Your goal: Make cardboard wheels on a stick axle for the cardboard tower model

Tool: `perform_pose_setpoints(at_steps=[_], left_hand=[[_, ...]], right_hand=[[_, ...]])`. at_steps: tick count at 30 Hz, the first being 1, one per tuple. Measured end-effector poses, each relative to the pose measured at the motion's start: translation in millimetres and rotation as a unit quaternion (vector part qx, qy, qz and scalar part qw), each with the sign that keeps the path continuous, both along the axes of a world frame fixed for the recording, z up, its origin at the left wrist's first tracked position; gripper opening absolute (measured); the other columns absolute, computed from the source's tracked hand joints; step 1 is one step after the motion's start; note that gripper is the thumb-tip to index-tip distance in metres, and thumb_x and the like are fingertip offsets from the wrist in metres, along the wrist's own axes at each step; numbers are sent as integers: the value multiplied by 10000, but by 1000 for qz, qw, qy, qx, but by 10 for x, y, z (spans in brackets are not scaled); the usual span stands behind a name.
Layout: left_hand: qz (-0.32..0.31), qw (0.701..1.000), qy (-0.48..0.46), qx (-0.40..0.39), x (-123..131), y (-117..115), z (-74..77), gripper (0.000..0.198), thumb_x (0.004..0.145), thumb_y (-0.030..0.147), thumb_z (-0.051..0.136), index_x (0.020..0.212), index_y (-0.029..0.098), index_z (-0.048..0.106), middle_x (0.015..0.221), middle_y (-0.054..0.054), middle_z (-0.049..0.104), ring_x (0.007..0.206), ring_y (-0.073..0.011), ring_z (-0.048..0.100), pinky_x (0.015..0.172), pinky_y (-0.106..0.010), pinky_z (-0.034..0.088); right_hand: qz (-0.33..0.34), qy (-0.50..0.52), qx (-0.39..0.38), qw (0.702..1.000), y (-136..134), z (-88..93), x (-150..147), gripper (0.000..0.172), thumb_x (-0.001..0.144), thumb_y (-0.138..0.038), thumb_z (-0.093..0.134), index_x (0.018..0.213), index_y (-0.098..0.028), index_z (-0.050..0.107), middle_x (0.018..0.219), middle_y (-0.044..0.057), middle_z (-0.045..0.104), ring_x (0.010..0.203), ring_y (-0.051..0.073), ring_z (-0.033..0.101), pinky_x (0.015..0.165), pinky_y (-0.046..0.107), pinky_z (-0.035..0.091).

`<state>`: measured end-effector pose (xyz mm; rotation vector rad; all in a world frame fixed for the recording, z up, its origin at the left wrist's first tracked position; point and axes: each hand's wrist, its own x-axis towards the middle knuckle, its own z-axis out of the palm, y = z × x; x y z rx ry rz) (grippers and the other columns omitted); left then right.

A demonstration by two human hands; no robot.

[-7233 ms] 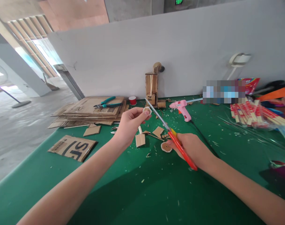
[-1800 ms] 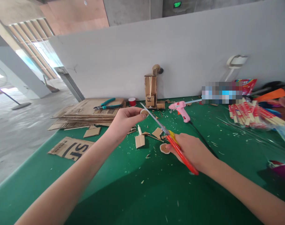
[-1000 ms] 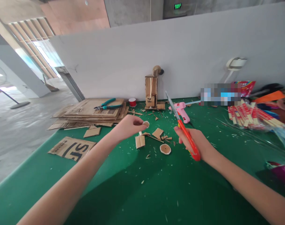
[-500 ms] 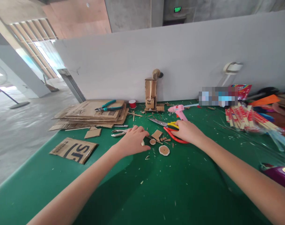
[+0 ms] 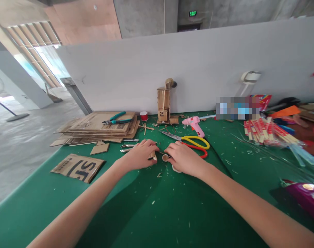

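My left hand (image 5: pixel 140 154) is low over the green table, its fingers curled round a small cardboard piece (image 5: pixel 152 155) with a pale end. Close by on the right, my right hand (image 5: pixel 185 157) has its fingers bent down at the table; what lies under them is mostly hidden. Between the hands sits a small round cardboard disc (image 5: pixel 165 157), near the right fingertips. The edge of a larger pale-rimmed disc (image 5: pixel 176 169) peeks out under my right hand. Scissors (image 5: pixel 195 142) with one yellow and one red handle lie just behind that hand, untouched.
Behind stand a cardboard model (image 5: pixel 164 103) and a red tape spool (image 5: pixel 143 116). A pink glue gun (image 5: pixel 194 124) lies right of them. Teal-handled pliers (image 5: pixel 118 119) rest on stacked cardboard (image 5: pixel 95 125). A printed cardboard piece (image 5: pixel 78 168) lies left, wrapped sticks (image 5: pixel 262 132) right.
My right hand has left the scissors and moved left to the cardboard scraps and discs, covering most of the larger disc. My left hand stays near the same spot.
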<state>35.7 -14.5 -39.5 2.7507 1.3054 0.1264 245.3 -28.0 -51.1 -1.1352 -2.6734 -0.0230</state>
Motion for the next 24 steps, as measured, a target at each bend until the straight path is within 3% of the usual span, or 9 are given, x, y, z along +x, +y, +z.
perform_pose_setpoints(at_steps=[5,10,14,16,21,24], left_hand=[[8,999,-33,35,124,-61,22,358,764,444,621,1059,241,615,1156,-60,562,1089,-278,472,946,-462,369],[7,989,-146,8,276,-71,-30,112,823,294,569,842,206,635,907,-24,627,930,-201,547,886,-370,398],[14,975,-222,-20,306,-74,0,92,841,225,527,813,198,610,801,-4,630,765,-159,554,751,-313,425],[11,974,-225,-22,315,-97,27,103,853,242,515,846,195,607,824,-12,632,780,-163,554,743,-312,430],[1,991,-125,54,352,-167,21,237,828,300,558,1030,176,578,1030,-81,595,1029,-250,506,887,-402,409],[-5,996,-61,71,362,-159,-7,243,861,265,494,1081,201,573,1072,-84,581,1082,-270,473,892,-423,399]], right_hand=[[-2,88,-67,994,61,-50,53,100,831,-110,513,862,-147,600,891,86,617,862,208,545,775,332,395],[-15,132,-102,986,63,-48,62,29,837,-172,533,830,-175,562,813,34,603,763,160,552,661,269,398],[-34,184,-187,964,74,24,83,68,849,-221,497,880,-191,550,774,11,621,654,126,558,563,241,378],[-48,193,-210,957,84,119,133,66,835,-239,503,870,-200,544,770,8,630,639,125,559,550,242,371],[-96,41,-106,989,81,462,381,62,803,-217,486,750,-200,511,693,22,611,583,150,527,506,272,309],[-97,-71,-90,989,46,615,499,120,808,-150,437,758,-191,539,704,56,626,588,178,549,485,284,263]])
